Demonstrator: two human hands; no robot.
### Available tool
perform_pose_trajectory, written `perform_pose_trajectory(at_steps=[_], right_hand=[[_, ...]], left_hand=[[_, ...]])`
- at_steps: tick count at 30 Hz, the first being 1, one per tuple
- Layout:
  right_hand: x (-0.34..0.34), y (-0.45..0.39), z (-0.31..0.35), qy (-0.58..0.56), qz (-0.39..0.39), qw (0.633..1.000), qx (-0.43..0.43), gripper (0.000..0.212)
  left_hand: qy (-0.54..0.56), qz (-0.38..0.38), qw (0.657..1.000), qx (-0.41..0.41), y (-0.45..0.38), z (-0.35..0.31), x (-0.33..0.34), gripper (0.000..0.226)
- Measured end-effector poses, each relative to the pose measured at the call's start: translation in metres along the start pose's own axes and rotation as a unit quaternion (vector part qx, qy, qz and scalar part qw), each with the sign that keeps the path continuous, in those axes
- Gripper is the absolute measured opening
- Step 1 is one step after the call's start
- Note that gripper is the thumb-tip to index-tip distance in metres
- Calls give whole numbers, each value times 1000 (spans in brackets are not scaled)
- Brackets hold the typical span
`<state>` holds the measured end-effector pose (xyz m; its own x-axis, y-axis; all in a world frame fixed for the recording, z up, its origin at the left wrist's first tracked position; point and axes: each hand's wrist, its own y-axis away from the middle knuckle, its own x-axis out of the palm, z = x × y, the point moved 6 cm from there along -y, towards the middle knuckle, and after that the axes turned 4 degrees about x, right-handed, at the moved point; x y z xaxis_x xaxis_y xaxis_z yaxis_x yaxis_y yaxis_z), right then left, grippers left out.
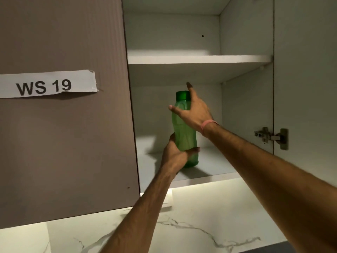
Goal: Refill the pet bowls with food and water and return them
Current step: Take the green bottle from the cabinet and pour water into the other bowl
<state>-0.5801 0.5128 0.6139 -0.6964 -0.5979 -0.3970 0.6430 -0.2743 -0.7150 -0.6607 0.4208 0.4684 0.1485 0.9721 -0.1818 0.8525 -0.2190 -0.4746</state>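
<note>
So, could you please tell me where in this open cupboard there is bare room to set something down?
The upper shelf shows nothing on the part in view. On the lower shelf, the floor is bare between the green bottle and the right wall. The bottle's spot is crowded: the left hand grips its base, and the right hand rests near its cap.

The green bottle (pixel 184 132) looks like translucent plastic, smooth and faintly glossy, with a darker, opaque green plastic cap (pixel 182 94). The cupboard shelves (pixel 198 59) and inner walls look like smooth, matt white laminate. The closed cupboard door (pixel 63 125) has a matt taupe finish with a fine vertical grain. A white paper label (pixel 47 84) printed "WS 19" sits on it, its right edge torn. The hinge (pixel 271 136) is shiny bare metal. The backsplash (pixel 191 225) below is polished white marble-look stone with grey veins. A thin pink wristband (pixel 209 125) looks rubbery.
</note>
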Motion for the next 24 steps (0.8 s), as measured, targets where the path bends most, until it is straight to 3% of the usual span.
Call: perform_pose_trajectory(at_steps=[12,19,24], right_hand=[[-15,10,6,-41,9,999,13,109],[-44,38,20,-33,11,999,4,111],[-74,62,28,-39,-17,999,1,104]], left_hand=[[-49,-38,997,36,21,-20,-6,101],[-55,-29,997,42,54,-38,-1,80],[-67,-31,996,58,89,-59,4,97]])
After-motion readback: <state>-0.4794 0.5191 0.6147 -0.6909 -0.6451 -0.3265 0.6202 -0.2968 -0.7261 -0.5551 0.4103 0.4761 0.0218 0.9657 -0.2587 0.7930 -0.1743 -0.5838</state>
